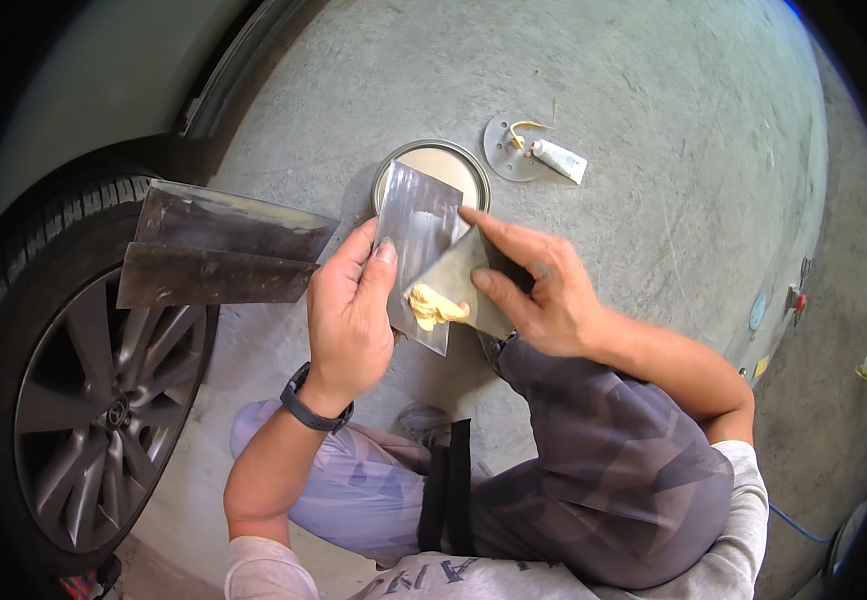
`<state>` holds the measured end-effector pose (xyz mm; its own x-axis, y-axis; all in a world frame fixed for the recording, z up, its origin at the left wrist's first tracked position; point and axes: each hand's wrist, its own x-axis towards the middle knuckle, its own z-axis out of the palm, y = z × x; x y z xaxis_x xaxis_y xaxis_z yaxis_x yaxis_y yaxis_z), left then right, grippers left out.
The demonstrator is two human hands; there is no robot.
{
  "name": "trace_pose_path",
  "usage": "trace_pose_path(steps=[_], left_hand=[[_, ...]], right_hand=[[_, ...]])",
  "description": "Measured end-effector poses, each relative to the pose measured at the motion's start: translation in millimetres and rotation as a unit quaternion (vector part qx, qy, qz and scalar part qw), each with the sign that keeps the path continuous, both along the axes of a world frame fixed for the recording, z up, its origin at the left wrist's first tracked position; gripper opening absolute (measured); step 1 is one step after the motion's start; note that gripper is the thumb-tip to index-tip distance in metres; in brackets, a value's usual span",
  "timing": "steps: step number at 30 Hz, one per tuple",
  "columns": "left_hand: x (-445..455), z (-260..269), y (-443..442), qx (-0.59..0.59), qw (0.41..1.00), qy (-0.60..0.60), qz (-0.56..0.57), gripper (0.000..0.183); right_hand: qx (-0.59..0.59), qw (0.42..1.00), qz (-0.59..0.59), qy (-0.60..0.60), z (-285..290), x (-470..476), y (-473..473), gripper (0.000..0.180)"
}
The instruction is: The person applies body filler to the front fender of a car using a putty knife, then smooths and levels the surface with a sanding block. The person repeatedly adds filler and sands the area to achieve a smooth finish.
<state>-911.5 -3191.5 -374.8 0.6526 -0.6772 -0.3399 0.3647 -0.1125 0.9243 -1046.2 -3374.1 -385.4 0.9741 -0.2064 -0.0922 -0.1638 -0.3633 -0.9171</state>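
Observation:
My left hand (351, 315) grips a flat metal spreader plate (422, 217), its thumb on the plate's face. In my right hand (538, 285) is a second thin spreader (452, 274), pinched between thumb and fingers and laid aslant over the first. A lump of yellow body filler (433, 307) clings to the lower left part of the second spreader. Two more dark metal plates, an upper one (231, 217) and a lower one (212, 277), stick out to the left of my left hand; how they are held is hidden. Beneath the plates stands a round open tin (482, 169) with pale contents.
A car wheel (115, 412) stands at the left below grey bodywork (103, 75). On the concrete floor beyond my right hand, a perforated grey sanding disc (505, 154) bears yellow paste, with a white tube (561, 160) beside it. A light blue disc (757, 312) lies farther right.

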Motion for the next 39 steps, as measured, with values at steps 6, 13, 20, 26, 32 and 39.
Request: trace_pose_path(steps=[6,13,20,26,32,39], left_hand=[[13.9,3.9,3.7,0.016,0.998,-0.024,0.059,0.035],[2.0,17.1,3.5,-0.036,0.988,0.138,0.052,0.037],[12.4,11.0,12.1,-0.028,0.995,0.074,0.064,0.040],[10.0,-0.6,15.6,0.094,0.985,-0.142,-0.001,0.043],[13.2,-1.1,14.8,0.093,0.982,-0.148,-0.077,0.045],[16.7,-4.2,15.7,0.099,0.975,-0.190,-0.058,0.041]], right_hand=[[0.126,0.991,0.008,0.044,24.3,-4.4,-8.6,0.048],[-0.278,0.894,0.107,-0.335,8.2,7.4,-11.1,0.047],[-0.322,0.911,0.077,-0.246,3.2,3.0,-45.8,0.046],[-0.193,0.958,0.153,-0.147,19.4,7.3,-23.4,0.042],[-0.264,0.948,0.098,-0.149,21.3,3.2,-22.4,0.049],[-0.231,0.955,0.061,-0.175,18.8,7.6,-24.1,0.053]])
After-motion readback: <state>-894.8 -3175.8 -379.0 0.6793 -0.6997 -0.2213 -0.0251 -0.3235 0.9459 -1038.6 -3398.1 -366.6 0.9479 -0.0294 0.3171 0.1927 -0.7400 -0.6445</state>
